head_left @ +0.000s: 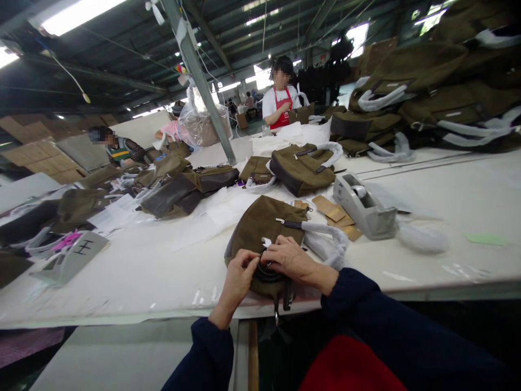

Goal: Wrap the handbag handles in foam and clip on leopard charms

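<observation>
An olive-brown handbag (254, 220) with dark trim lies on the white table in front of me. Against its lower part sits a dark coiled strap (266, 274). My left hand (243, 272) pinches the left edge of the coil between thumb and forefinger. Over its top right side my right hand (288, 260) is closed, fingers curled onto the strap; its fingertips are partly hidden. A small white piece (266, 242) shows just above the right fingers. The bag's handle (331, 239), wrapped in white, loops out to the right. A metal clasp (277, 317) hangs past the table edge.
A grey tape dispenser (364, 209) and brown cardboard pieces (336, 214) lie right of the bag. Another handbag (303, 168) stands behind. Bags pile up at right (431, 92) and left (175, 190). A second dispenser (75, 258) is at left. Two co-workers stand across the table.
</observation>
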Demonstrator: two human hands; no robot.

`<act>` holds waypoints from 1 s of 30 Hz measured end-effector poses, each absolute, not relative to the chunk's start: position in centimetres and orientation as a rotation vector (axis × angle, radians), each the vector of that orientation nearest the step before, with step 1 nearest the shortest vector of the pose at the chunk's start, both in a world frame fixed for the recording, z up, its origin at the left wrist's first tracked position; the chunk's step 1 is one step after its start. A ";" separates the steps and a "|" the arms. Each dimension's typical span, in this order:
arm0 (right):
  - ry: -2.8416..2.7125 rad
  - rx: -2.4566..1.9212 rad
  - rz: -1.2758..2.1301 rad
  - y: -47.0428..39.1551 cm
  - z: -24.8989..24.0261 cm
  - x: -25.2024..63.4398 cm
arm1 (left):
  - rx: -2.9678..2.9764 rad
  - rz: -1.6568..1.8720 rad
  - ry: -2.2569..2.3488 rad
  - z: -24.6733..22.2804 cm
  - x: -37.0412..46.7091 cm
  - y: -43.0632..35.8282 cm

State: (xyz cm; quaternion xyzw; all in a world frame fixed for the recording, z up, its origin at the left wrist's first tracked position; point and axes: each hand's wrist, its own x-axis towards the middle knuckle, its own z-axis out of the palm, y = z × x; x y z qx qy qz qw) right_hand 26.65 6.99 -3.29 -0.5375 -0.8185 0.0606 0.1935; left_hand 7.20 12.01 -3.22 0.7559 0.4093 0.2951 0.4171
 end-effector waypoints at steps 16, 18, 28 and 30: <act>-2.344 -1.470 0.170 6.8 -3.6 27.2 | 1.898 0.645 0.912 -3.4 6.8 12.5; -2.330 -1.483 0.157 6.5 -3.5 27.2 | 1.955 0.685 0.928 -3.6 6.9 12.6; -2.343 -1.378 -0.082 6.3 -3.9 27.1 | 2.122 0.737 0.968 -3.4 7.4 12.3; -2.355 -1.325 -0.072 6.3 -3.8 27.0 | 2.144 0.739 0.978 -3.5 7.5 12.3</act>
